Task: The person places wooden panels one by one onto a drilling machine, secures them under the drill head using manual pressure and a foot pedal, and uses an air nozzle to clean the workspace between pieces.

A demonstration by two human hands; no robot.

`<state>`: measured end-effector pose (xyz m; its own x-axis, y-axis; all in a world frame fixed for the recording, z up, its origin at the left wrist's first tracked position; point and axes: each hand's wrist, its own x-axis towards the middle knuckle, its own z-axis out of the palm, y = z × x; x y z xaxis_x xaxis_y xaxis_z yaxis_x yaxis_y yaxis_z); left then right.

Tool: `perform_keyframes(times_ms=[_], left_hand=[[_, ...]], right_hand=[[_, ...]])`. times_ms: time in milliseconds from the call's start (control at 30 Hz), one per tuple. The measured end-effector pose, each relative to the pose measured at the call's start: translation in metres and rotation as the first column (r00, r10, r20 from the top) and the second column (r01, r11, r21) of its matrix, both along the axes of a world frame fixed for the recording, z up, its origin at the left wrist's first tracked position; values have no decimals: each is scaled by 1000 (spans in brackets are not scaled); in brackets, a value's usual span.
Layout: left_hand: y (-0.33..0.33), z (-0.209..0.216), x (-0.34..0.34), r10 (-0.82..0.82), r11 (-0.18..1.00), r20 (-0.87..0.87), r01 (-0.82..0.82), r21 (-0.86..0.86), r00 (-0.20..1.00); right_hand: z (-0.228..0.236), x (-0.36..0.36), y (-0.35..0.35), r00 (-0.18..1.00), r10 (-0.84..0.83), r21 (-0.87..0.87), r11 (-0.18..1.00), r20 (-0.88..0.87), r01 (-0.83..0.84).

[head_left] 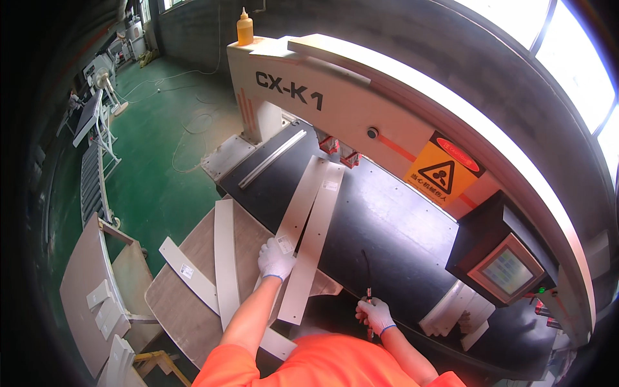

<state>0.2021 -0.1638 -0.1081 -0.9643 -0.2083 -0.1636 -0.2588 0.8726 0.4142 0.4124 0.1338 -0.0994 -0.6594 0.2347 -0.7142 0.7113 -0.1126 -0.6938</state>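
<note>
Two long, narrow white boards lie side by side, slanting across the black machine table (400,213) and out over its near edge. My left hand (276,260), in a white glove, grips the left board (302,203) near a paper label; some of its fingers are hidden. The right board (314,248) lies next to it, with small dark holes and a label. My right hand (376,314), also gloved, is closed around a thin dark stick-like tool (369,295) with a pale band. Its exact kind is unclear.
More white strips (225,258) rest on a brown board (184,290) at the left. The machine's beam (361,97) crosses above the table, with red-tipped heads (338,151) below it. A control screen (509,271) hangs at the right, above stacked pale pieces (458,313).
</note>
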Motion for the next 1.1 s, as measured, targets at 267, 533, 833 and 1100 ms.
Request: perform_keyframes(times_ms=[267,533,833,1100], left_hand=[[-16,5,7,57,993,74,-64,97,996],[-53,54,18,-421,907,6,421,8,907],[-72,14,-99,-868,492,-97,816,-303,487],[3,-50,-122,-914,398,-101,821,-409,393]], right_hand=[[0,-35,-31,985,170,-11,985,11,-170],[17,-72,-12,993,-19,145,989,-114,36],[-5,-60,55,996,59,331,943,-68,-33],[-12,-44,71,996,18,489,872,-88,27]])
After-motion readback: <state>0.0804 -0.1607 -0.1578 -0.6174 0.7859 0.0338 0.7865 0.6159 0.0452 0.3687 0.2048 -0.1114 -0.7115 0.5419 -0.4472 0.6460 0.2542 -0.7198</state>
